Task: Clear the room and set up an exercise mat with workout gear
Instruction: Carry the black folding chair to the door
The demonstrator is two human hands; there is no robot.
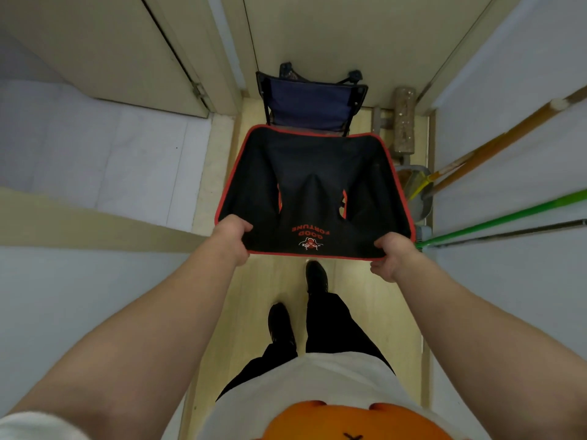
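Black fabric camp chair (314, 185), red-trimmed, is held over the wooden floor (260, 296) of a narrow corridor. Left hand (230, 238) grips its near left corner; right hand (392, 257) grips the near right corner. Just beyond stands a blue folding chair (309, 108) against the door (343, 39). Long-handled tools (495, 147) lean at the right wall.

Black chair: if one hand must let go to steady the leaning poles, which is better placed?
Probably right: the right hand grips the chair at the corner beside the green pole; the left hand holds the far corner.
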